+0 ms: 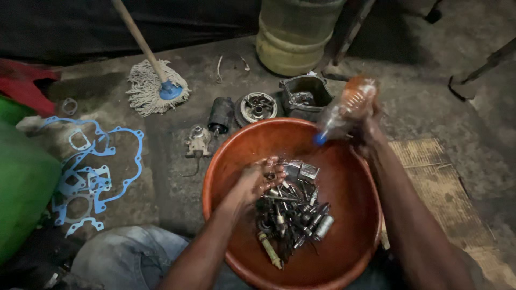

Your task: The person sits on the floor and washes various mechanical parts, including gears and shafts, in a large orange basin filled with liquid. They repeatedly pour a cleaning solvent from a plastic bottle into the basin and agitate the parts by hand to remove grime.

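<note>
A round orange plastic basin [244,145] sits on the floor in front of me, holding a pile of several small metal engine parts and bolts [293,217]. My left hand [259,180] reaches into the basin and rests on the top of that pile, fingers curled among the pieces. My right hand [368,134] is above the basin's far right rim and grips a clear plastic bottle [344,110] with orange tint, tilted so its blue-capped end points down into the basin.
On the concrete floor behind the basin lie a dark cylinder [221,114], a round metal housing [258,106], a black casing [305,94] and a small metal part [198,140]. A mop [156,88], blue gaskets [91,172], a large jug [293,37] and cardboard [441,182] surround them.
</note>
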